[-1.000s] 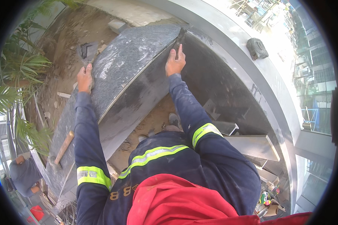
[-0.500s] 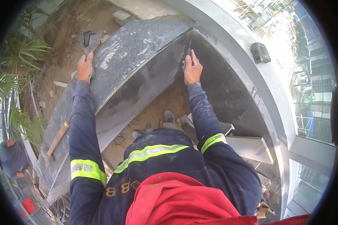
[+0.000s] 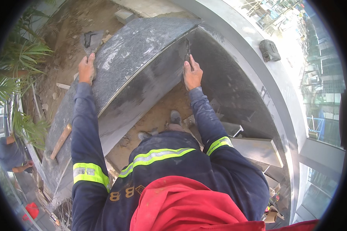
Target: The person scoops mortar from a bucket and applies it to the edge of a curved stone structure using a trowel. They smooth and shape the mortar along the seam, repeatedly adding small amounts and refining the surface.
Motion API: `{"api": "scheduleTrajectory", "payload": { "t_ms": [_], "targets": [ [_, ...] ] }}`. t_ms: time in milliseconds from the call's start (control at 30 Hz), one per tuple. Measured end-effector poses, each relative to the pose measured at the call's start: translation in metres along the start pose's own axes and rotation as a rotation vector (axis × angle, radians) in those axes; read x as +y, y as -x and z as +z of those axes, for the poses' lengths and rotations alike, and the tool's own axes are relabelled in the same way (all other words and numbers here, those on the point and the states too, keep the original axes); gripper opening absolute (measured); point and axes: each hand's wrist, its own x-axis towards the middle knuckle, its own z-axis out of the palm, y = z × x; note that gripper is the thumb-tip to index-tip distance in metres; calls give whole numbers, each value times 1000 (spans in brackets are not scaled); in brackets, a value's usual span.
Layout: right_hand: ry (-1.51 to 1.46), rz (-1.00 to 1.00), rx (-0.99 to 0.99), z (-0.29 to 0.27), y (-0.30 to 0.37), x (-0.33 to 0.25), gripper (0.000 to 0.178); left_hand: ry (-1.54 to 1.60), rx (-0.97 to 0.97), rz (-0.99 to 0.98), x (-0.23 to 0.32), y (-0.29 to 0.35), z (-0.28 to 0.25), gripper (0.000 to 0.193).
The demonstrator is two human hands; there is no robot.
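Observation:
My left hand (image 3: 87, 70) is closed at the outer edge of the grey stone slab top (image 3: 133, 46). It grips a broad scraper (image 3: 97, 37), whose wide pale blade carries a dark lump of paste; its handle is hidden in my fingers. My right hand (image 3: 193, 74) is closed round a narrow, dark-smeared putty knife (image 3: 187, 49), its blade pointing away from me. That blade is close to the upright slab face (image 3: 154, 81), just left of the corner where two dark slabs meet. Whether it touches the stone I cannot tell.
A wooden-handled tool (image 3: 61, 141) lies on the slab's near left. Palm fronds (image 3: 27, 54) and soil border it. On the pale curved ledge stands a dark boxy object (image 3: 269, 51). Loose boards (image 3: 254, 151) lean at right. Another person (image 3: 12, 154) crouches far left.
My right hand with the putty knife has shifted slightly left and toward me, off the corner joint. My left hand has hardly moved. The other person's arm has shifted.

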Motion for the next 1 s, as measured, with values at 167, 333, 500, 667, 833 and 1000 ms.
{"api": "scheduleTrajectory", "payload": {
  "t_ms": [167, 333, 500, 667, 833, 1000],
  "targets": [
    [-128, -50, -53, -16, -7, -69, 42, 13, -3, 7, 3, 4, -4, 51],
    [129, -604, -368, 19, -24, -172, 33, 103, -41, 0, 10, 7, 0, 54],
    [415, -831, -528, 100, -35, -242, 27, -12, -97, -42, 25, 10, -4, 58],
    [575, -944, -585, 146, -43, -264, 27, -55, -81, -32, 24, 13, -4, 64],
    [702, -919, -693, 159, -53, -253, 29, -59, -86, -28, 21, 14, -4, 68],
    [795, -807, -873, 156, -82, -253, 30, -80, -144, -32, 20, 10, -1, 66]
  ]
}}
